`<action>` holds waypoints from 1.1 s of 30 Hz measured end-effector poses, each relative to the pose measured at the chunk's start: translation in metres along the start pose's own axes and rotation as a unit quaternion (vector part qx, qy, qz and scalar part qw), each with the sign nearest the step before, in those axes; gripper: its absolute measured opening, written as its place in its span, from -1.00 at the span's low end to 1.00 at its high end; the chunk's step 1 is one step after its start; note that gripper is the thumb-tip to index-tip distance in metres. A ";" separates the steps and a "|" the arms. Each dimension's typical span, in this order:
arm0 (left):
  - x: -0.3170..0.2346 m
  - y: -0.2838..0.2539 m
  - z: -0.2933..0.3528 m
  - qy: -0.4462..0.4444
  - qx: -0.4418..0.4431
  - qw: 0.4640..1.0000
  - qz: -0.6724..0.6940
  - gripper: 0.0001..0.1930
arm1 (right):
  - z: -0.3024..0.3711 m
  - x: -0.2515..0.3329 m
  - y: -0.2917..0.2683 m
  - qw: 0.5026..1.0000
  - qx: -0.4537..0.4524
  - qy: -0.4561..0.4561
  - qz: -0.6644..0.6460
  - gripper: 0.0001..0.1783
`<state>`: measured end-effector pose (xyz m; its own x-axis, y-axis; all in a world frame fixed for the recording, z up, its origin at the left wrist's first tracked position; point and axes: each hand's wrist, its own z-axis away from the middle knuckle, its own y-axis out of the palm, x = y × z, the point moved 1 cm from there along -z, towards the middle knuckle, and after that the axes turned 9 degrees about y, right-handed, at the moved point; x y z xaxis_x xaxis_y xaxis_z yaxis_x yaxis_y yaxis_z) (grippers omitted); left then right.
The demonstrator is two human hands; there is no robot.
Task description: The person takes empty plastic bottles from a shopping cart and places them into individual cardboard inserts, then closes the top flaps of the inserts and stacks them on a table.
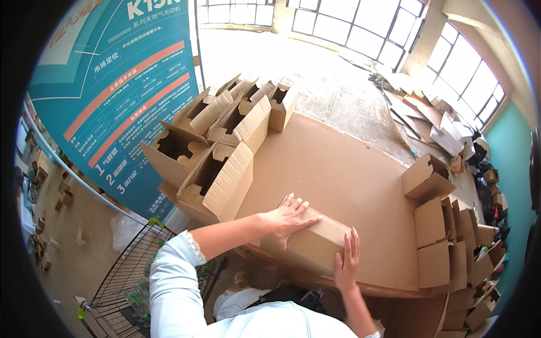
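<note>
A closed brown cardboard box (316, 243) lies at the near edge of the table, between my two hands. My left hand (288, 221) rests on its top at the left end, fingers stretched out and spread. Against the box's right end lies my right hand (347, 259), flat with straight fingers pointing away from me. Neither hand is wrapped round anything. The underside of the box is hidden.
Several open-topped cardboard boxes (228, 174) stand at the table's left. More open boxes (433, 219) line its right edge. A brown tabletop (315, 163) spreads between them. A wire cart (121, 270) and a teal banner (124, 107) are at left; scrap cardboard (422, 110) lies far right.
</note>
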<state>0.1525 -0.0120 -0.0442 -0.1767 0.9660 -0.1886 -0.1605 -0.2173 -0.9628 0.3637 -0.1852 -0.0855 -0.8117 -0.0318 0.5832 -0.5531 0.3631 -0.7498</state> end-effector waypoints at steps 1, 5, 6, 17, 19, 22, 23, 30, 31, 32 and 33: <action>0.001 0.014 0.008 0.008 -0.080 0.996 -0.040 0.35 | 0.005 0.003 0.005 0.999 -0.022 0.016 -0.041 -0.39; -0.009 0.024 0.015 -0.013 -0.155 0.988 -0.022 0.25 | 0.016 0.002 0.019 0.985 -0.089 0.112 -0.098 -0.38; -0.006 0.025 0.013 -0.039 -0.159 0.986 -0.015 0.24 | 0.013 -0.001 0.020 0.981 -0.099 0.134 -0.101 -0.37; 0.063 0.012 -0.043 -0.362 -0.228 0.903 0.025 0.14 | -0.152 -0.064 0.045 0.966 -0.023 0.150 -0.211 -0.26; 0.091 0.000 -0.052 -0.406 -0.229 0.882 0.071 0.07 | -0.136 -0.077 0.060 0.969 -0.009 0.127 -0.210 -0.26; 0.134 -0.013 -0.057 -0.498 -0.214 0.839 0.048 0.10 | -0.095 -0.085 0.067 0.960 0.060 0.166 -0.216 -0.27; 0.148 -0.022 -0.058 -0.526 -0.208 0.823 0.052 0.11 | -0.081 -0.088 0.062 0.958 0.074 0.180 -0.212 -0.28; 0.199 -0.021 -0.051 -0.677 -0.201 0.708 0.026 0.10 | 0.010 -0.111 0.011 0.926 0.059 0.326 -0.184 -0.28; 0.201 -0.022 -0.051 -0.682 -0.202 0.702 0.024 0.10 | 0.021 -0.115 0.005 0.923 0.045 0.339 -0.174 -0.28; 0.201 -0.022 -0.050 -0.688 -0.202 0.697 0.022 0.10 | 0.030 -0.119 -0.001 0.920 0.032 0.353 -0.165 -0.28; 0.203 -0.021 -0.050 -0.699 -0.206 0.684 0.013 0.11 | 0.037 -0.122 -0.004 0.921 0.023 0.352 -0.162 -0.27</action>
<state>0.1681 0.1955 -0.0722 -0.9771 -0.1792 -0.1149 0.0974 0.1037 -0.9898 0.4575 -0.2175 -0.1651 -0.2882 0.4872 0.8244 -0.7649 0.4008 -0.5043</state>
